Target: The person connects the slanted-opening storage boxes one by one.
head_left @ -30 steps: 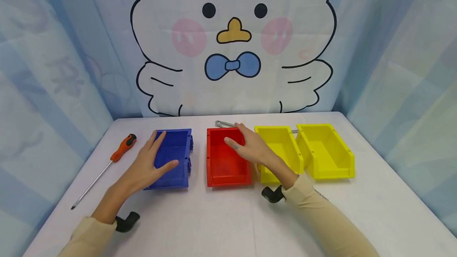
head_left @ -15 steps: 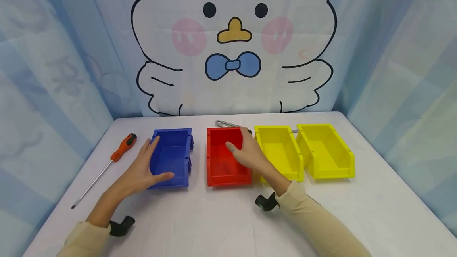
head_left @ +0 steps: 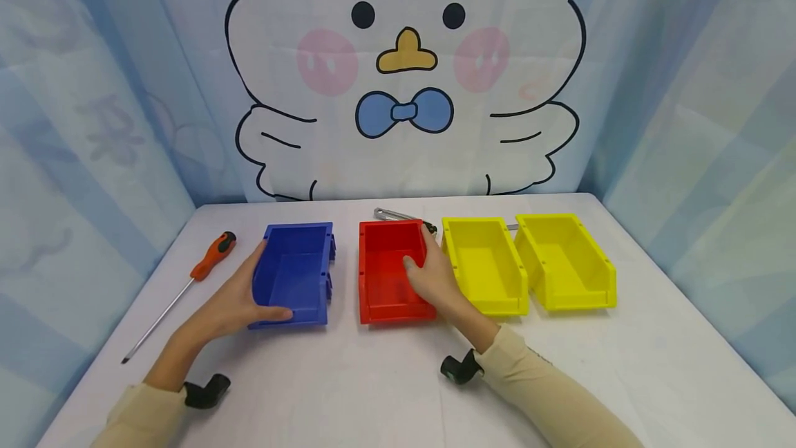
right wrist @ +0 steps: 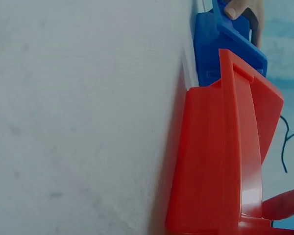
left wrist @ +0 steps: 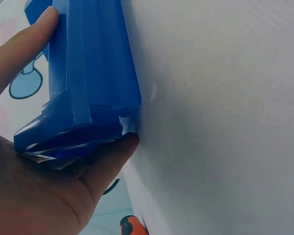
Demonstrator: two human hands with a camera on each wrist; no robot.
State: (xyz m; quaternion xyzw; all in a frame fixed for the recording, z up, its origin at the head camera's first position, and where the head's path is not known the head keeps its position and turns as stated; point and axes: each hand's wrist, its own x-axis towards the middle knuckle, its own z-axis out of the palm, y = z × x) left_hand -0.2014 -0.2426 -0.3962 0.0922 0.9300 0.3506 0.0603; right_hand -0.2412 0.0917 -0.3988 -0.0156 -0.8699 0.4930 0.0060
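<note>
My left hand holds the front left corner of a blue storage bin. Its thumb lies over the front wall, and the fingers run along the left side. In the left wrist view, thumb and fingers bracket the blue bin from both sides. A red storage bin stands to the right. My right hand grips its right wall, thumb inside and fingers mostly hidden outside. The red bin fills the middle right of the right wrist view, where little of that hand shows.
Two yellow bins stand right of the red bin. An orange-handled screwdriver lies left of the blue bin. Behind the red bin is a metal tool, partly hidden. A thin metal piece shows behind the yellow bins. Curtains surround the white table.
Both hands have come down and nearer to me, from over the bins onto them. The left has closed round the blue bin's corner, the right on the red bin's right wall. The bins stay put.
</note>
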